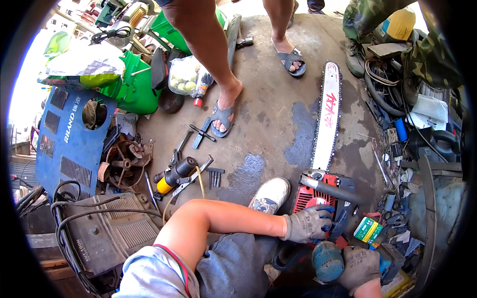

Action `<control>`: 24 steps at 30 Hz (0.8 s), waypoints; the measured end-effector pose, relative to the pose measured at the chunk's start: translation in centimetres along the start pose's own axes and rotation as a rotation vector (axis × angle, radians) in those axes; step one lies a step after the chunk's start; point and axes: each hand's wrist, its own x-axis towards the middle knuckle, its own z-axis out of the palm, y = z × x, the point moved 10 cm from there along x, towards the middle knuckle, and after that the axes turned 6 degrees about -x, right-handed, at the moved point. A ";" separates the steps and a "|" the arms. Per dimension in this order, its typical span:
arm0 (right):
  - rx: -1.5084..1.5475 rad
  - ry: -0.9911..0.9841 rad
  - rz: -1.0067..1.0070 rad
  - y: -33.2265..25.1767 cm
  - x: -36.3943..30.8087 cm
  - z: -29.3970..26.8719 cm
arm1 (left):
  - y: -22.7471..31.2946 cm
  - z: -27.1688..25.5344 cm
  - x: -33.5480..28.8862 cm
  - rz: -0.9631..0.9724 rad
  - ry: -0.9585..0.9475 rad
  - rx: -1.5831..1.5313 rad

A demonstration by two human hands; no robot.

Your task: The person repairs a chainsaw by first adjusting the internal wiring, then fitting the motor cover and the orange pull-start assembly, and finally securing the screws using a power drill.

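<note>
A red chainsaw (309,197) lies on the floor, its long white guide bar (328,114) and chain pointing away from me. My left hand (307,224), in a grey glove with dark fingertips, is closed over the side of the saw's body, behind its dark front handle (335,191). Close to the saw's rear end, my gloved right hand (359,267) is wrapped around a teal cordless power tool (328,261). The tool's working tip is hidden, so I cannot tell whether it touches the saw.
Two other people stand ahead, one in sandals (222,119), one in camouflage trousers (432,49). Left lie a blue metal panel (69,134), a grey machine casing (112,228), a green bucket (131,89) and a yellow-black tool (176,175). Hoses and a small green-yellow box (368,230) clutter the right.
</note>
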 end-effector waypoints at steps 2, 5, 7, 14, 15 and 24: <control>0.010 0.073 -0.007 0.4 0.1 0.3 | -0.2 0.3 0.1 0.010 0.012 0.010; 0.043 0.154 -0.098 -0.1 1.2 0.4 | -0.6 -0.2 -1.3 -0.034 0.011 0.036; 0.018 0.204 -0.077 0.3 0.7 -0.1 | -0.4 -0.4 -0.6 -0.016 0.035 0.020; 0.036 0.112 -0.137 2.3 -3.5 -3.7 | 3.9 -3.1 2.8 0.196 0.036 -0.090; 0.064 0.196 -0.111 3.2 -4.6 -5.2 | 4.3 -4.2 3.9 0.228 0.081 -0.077; 0.400 0.649 -0.098 8.3 0.6 -13.4 | -8.5 -13.7 7.5 -0.508 -0.127 -0.395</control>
